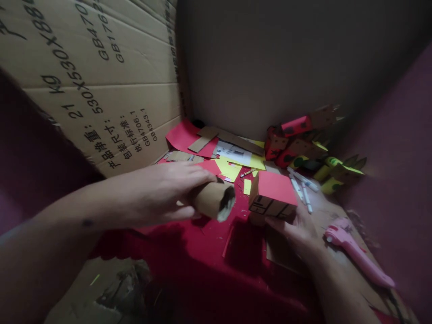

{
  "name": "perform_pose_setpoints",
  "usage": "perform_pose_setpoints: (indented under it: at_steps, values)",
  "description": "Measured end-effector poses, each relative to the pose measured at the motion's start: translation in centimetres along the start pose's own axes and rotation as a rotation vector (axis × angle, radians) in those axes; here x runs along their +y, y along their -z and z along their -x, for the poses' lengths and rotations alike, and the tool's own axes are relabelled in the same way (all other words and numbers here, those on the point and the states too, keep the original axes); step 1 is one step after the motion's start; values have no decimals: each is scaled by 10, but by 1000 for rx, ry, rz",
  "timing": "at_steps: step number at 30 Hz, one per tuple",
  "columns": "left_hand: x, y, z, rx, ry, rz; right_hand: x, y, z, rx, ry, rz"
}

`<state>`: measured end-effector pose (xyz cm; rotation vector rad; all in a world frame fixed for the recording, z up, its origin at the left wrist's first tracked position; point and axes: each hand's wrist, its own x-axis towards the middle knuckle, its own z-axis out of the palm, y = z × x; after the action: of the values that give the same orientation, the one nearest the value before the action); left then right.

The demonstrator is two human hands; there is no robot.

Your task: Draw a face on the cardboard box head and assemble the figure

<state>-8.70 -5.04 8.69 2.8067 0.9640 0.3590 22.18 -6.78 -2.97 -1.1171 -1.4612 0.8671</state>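
My left hand (178,189) is wrapped round a brown cardboard tube (211,200), whose ragged open end faces right. To its right, my right hand (297,229) holds a small cardboard box (270,204) from below and the right side. The box has a red paper top and black lines drawn on its front. A gap separates the tube from the box. Both are above a red surface (202,274), and the box's underside is mostly hidden.
A pink glue gun (359,254) lies at the right, near white markers (305,191). Red and yellow paper, cardboard strips (202,139) and scraps lie behind. Decorated cardboard pieces (297,139) are piled at the back right. A large printed cardboard panel (101,85) stands at the left.
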Motion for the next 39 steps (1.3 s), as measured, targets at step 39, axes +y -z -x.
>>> perform_pose_setpoints:
  at_steps: [39]
  values:
    - [-16, -19, -77, -134, -73, 64, 9, 6, -2, 52, 98, 162]
